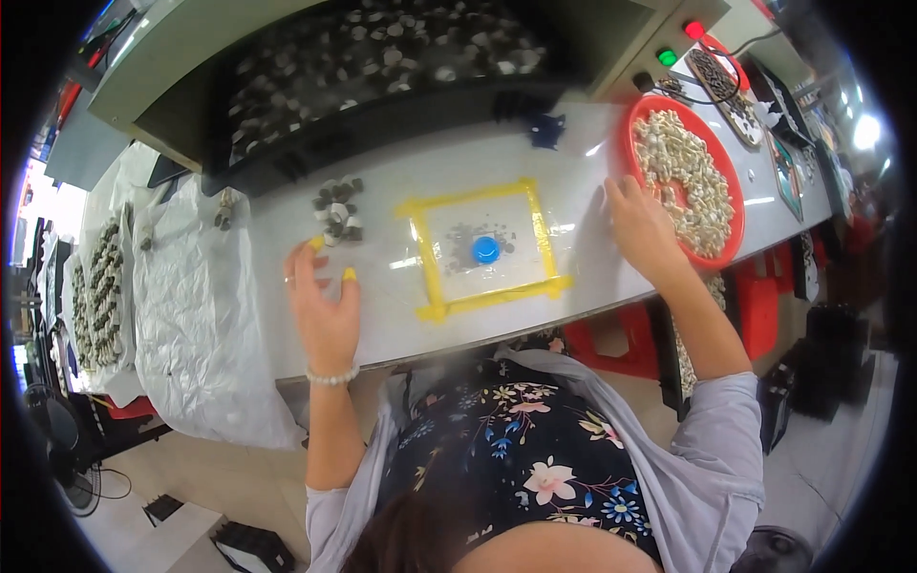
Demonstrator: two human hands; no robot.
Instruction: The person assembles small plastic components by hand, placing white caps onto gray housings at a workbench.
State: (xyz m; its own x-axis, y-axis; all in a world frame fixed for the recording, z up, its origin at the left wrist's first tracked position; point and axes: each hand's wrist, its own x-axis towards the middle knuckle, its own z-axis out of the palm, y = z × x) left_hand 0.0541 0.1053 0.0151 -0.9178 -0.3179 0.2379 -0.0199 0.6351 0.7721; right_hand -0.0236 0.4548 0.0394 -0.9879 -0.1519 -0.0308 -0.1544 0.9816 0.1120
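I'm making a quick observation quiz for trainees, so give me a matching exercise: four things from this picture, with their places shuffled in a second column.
Things
1. left hand
2. right hand
3. blue round piece
4. plastic sheet

Places
A. inside the yellow tape square
B. hanging over the front edge of the table
C. at the left side of the red tray
D. near the pile of grey and white pieces

Pairs: 1-D, 2-C, 3-A, 4-B
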